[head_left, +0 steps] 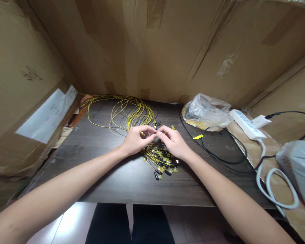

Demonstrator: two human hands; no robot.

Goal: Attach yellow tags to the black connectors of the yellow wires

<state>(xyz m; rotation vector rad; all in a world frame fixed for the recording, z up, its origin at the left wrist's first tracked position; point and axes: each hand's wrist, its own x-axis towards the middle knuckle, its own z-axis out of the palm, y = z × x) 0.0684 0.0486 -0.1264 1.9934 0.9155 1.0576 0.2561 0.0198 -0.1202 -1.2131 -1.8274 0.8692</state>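
My left hand (136,139) and my right hand (173,142) meet over the middle of a dark wooden table (104,176). Both pinch the same small connector end of a thin yellow cable at their fingertips. Under and just in front of my hands lies a bunch of black connectors with yellow tags (161,162). The yellow cables (132,113) run back from my hands in loose coils toward the far left of the table.
Cardboard walls (152,47) close in the back and sides. A crumpled clear plastic bag (207,113) lies at the back right. A white power strip (245,123), a black cord (218,156), a looped white cord (271,189) and a grey bag (298,166) are on the right. A loose yellow tag (198,137) lies near the black cord.
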